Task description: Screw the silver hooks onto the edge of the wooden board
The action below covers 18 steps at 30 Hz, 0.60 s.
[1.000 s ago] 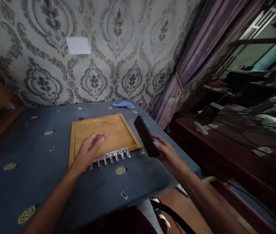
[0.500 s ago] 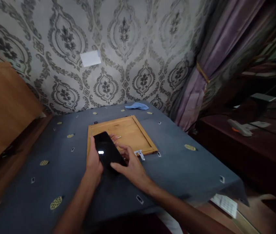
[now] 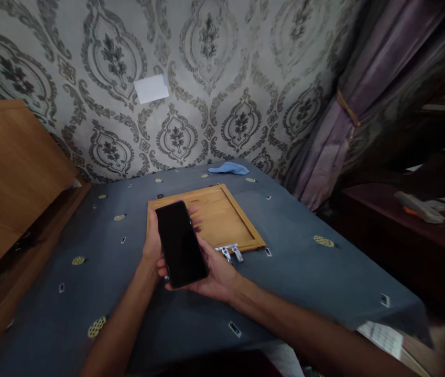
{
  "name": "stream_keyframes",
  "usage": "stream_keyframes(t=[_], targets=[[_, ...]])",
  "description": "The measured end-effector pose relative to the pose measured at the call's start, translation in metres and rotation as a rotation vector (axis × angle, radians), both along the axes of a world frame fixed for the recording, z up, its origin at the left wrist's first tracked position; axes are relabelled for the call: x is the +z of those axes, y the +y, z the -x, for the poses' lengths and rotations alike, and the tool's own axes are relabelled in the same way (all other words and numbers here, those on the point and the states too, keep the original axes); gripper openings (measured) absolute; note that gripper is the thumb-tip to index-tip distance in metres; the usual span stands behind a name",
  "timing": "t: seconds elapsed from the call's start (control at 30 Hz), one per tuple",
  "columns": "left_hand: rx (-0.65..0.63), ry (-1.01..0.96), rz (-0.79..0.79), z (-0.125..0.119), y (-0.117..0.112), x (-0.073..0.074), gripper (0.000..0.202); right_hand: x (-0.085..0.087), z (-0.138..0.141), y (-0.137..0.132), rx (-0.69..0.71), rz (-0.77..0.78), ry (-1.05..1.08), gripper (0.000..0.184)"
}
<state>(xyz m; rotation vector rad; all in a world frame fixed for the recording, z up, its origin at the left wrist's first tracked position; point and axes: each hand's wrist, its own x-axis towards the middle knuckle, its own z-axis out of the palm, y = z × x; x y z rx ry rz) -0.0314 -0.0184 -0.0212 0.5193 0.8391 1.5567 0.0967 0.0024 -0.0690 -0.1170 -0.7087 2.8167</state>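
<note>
A black phone [image 3: 180, 244] with a dark screen is held face up over the near edge of a wooden tray [image 3: 230, 214]. My right hand [image 3: 216, 269] cradles it from below and the right side, fingers curled round its edge. My left hand [image 3: 152, 241] grips its left edge, with fingertips showing past the top right. A row of small metal hooks [image 3: 231, 252] lies at the tray's front edge, partly hidden by my hands. All of this is above a table with a dark blue patterned cloth [image 3: 296, 272].
A light blue cloth [image 3: 228, 168] lies at the back of the table near the patterned wall. A wooden cabinet [image 3: 6, 167] stands at the left. A purple curtain [image 3: 344, 115] hangs at the right, with a dark sideboard [image 3: 411, 220] beyond it.
One second ago only my right hand held the phone, off to the right of the tray. It has come to the middle, my left hand has taken hold too, and the screen's light has gone out.
</note>
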Motion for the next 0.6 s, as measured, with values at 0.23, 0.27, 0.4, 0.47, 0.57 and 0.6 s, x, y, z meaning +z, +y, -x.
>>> stream_keyframes(t=[0.23,0.27,0.4,0.47,0.57,0.6], targets=[[-0.018,0.007,0.016,0.002,0.001,-0.009,0.089,-0.011,0.007,0.008,-0.003,0.081,-0.042,0.082],[-0.013,0.01,0.019,0.002,0.0,-0.011,0.088,-0.013,0.007,0.008,-0.01,0.088,-0.04,0.08],[-0.035,0.038,-0.004,0.003,-0.003,-0.02,0.085,-0.019,0.005,0.006,-0.013,0.129,-0.06,0.073],[-0.054,0.044,-0.022,0.001,-0.005,-0.024,0.084,-0.021,0.002,0.006,-0.015,0.157,-0.079,0.071],[-0.052,0.056,-0.024,-0.003,-0.007,-0.025,0.081,-0.022,-0.003,0.006,-0.024,0.168,-0.09,0.073],[-0.033,0.076,-0.018,-0.005,-0.008,-0.024,0.081,-0.022,-0.004,0.005,-0.027,0.166,-0.089,0.075]])
